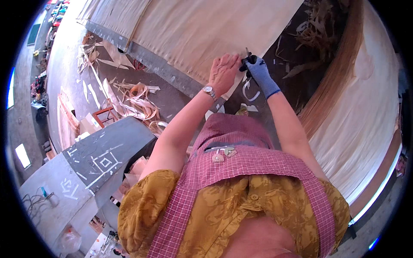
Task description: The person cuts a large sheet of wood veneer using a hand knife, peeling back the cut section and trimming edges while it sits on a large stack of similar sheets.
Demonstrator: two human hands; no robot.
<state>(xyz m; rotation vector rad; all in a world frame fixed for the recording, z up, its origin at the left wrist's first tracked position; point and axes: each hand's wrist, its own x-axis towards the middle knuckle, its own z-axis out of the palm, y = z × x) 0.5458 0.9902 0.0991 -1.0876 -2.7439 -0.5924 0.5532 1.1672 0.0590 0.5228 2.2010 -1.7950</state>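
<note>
A wide sheet of pale wood veneer (189, 38) lies before me. On its near right corner my bare left hand (223, 74) rests palm down, fingers stretched out and close together. My right hand (259, 72), in a blue-grey glove with dark fingertips, is just right of it at the sheet's edge. Its fingers are closed round a small black tool (248, 55) with a thin tip pointing away from me. The tool's exact kind is too small to tell. A thin curled veneer strip (249, 92) hangs below the right hand.
Beneath the sheet runs a grey table edge (159, 71). A tall stack of veneer sheets (357, 107) curves along the right. Veneer scraps (135, 101) litter the floor at left, and more shreds (316, 28) lie at far right. A grey cabinet (112, 150) stands near my left elbow.
</note>
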